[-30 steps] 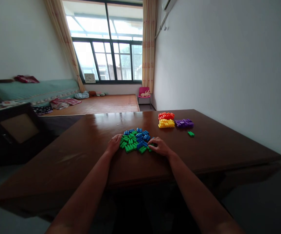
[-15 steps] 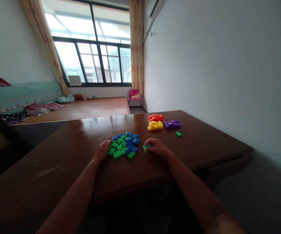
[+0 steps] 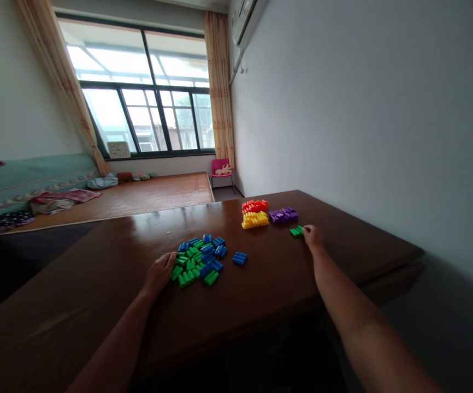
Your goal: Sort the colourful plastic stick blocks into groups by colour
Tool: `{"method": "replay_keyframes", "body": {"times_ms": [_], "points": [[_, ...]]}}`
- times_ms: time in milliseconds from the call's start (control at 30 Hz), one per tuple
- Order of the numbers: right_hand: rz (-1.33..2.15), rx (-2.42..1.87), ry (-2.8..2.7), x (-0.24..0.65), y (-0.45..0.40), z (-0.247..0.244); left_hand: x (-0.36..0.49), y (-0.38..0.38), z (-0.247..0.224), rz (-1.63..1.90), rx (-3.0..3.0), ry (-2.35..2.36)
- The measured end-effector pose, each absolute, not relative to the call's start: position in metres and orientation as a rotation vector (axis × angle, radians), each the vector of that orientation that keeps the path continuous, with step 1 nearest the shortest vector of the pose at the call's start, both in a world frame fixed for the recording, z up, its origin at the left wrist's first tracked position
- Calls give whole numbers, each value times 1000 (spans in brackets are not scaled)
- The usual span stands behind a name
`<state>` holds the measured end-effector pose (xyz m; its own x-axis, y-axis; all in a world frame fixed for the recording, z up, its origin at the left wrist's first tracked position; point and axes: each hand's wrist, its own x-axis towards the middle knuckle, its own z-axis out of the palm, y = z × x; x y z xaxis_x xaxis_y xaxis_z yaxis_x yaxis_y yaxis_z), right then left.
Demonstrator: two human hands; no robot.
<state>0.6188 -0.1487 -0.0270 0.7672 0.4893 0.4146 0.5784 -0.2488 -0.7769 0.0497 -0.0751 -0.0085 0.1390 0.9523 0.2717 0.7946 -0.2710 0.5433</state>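
Note:
My left hand [image 3: 161, 271] rests at the left edge of a mixed pile, its fingers stretched out against the green blocks [image 3: 187, 278]. Blue blocks [image 3: 207, 252] make up the pile's right and far side. One small group of blue blocks [image 3: 240, 258] lies apart, right of the pile. Farther right, my right hand [image 3: 313, 238] pinches a green block [image 3: 301, 230] at its fingertips, down at the table beside another green block [image 3: 294, 232]; the fingers partly hide the held one. Just beyond are purple blocks [image 3: 284, 215], yellow blocks [image 3: 255, 220] and red blocks [image 3: 255, 206] in separate groups.
The dark brown table [image 3: 117, 273] is glossy, with its right edge close to a white wall [image 3: 343, 109]. Past it stand a bed [image 3: 158, 191] and a pink chair [image 3: 220, 165] below the window. A clock [image 3: 119, 149] sits on the sill.
My right hand has carried a green block from beside the pile rightward and away, to the lone green block. A blue group now shows apart from the pile. My left hand stays beside the pile.

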Motion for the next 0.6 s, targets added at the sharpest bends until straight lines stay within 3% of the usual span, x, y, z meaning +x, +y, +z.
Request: {"method": "replay_keyframes", "body": {"times_ms": [600], "points": [[-266, -1917, -815, 626, -153, -39, 56, -78, -11, 869, 2176, 1690]]}}
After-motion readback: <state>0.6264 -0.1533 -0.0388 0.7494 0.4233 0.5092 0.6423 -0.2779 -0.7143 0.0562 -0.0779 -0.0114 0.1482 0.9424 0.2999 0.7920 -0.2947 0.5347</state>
